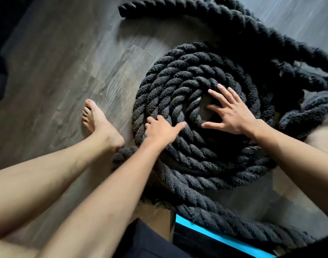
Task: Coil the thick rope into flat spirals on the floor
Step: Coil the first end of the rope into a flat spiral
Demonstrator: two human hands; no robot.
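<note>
Two hands work the rope spiral (178, 86): my right hand (232, 113) lies splayed flat beside its centre, pinning turns; my left hand (159, 130) hooks the outer turns, likely snugging them.

rope (178, 86) ran off the frame at top, right and bottom right, so full length was unknown. left hand (160, 130) fingertips curled into the outer turns, tips hidden. right hand (232, 113) covered part of the spiral centre. left forearm (107, 183) masked the near turns. Skin-toned patch at the right edge was too blurred to identify.
</note>
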